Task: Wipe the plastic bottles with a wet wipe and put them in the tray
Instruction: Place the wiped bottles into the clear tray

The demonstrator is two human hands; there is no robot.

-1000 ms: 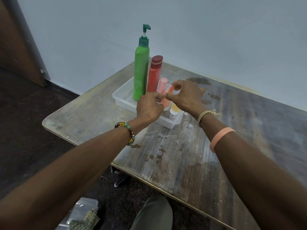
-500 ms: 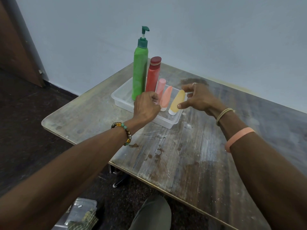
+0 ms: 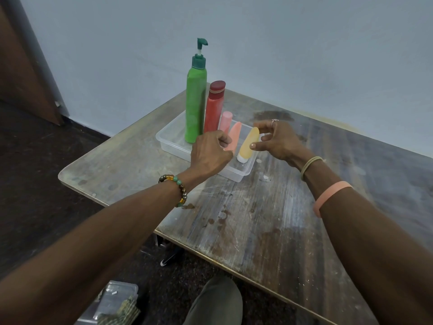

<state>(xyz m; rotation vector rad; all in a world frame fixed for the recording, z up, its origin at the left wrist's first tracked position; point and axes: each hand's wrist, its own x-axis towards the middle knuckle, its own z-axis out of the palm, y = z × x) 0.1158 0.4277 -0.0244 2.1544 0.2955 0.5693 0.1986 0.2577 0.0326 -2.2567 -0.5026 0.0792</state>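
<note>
Grip spread, the right hand (image 3: 278, 143) hovers at 3 o'clock of the yellow tube (image 3: 248, 143); the left hand (image 3: 210, 153) is curled, grip unclear; either could tip the peach tube (image 3: 235, 134).

Beaded bracelet (image 3: 178, 191) left; peach band (image 3: 328, 195), perhaps silver ring (image 3: 273, 121) right.

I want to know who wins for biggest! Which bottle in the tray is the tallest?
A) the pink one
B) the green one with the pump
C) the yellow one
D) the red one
B: the green pump bottle stands upright in the tray and rises well above the red bottle beside it.
</note>
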